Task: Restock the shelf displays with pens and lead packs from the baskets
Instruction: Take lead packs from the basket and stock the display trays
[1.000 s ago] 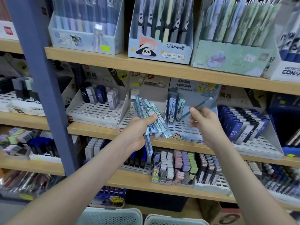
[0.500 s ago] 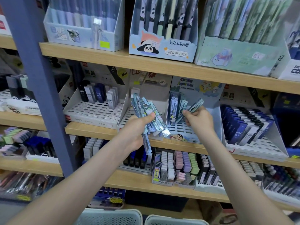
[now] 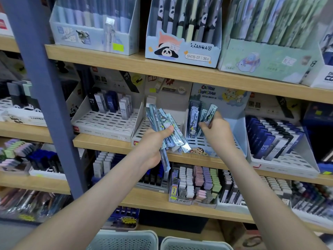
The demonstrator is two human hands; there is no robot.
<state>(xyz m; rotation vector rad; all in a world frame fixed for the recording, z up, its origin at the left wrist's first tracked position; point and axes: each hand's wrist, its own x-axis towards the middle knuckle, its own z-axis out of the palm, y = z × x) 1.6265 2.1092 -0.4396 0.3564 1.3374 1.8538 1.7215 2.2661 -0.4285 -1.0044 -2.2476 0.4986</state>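
Setting: stationery-shop shelving (image 3: 108, 143) of wooden boards, packed with lead trays and pen boxes.
Baskets: two pale plastic baskets (image 3: 122, 236) sit lowest and nearest; what is in them is out of view.
Left hand: the left hand (image 3: 153, 147) is raised in front of the middle shelf with its forearm angled up from the lower left. Its fingers are curled round a fanned bundle of lead packs (image 3: 177, 137), and the thumb is pressed across the top.
Right hand: the right hand (image 3: 216, 130) reaches forward into the cartoon display tray (image 3: 221, 92). Thumb and fingers pinch the lower end of a single pack (image 3: 212, 109), which tilts to the right.
Change: a second ago this pack was held up in the air to the right of the tray. It has since come down and to the left, just beside the standing packs (image 3: 193, 114).
Meaning: this pack looks almost slotted, though not let go. The bundle is still to be placed, so restocking of this tray is probably under way and far from done.
Farther: a panda pen box (image 3: 182, 49) stands on the shelf above.
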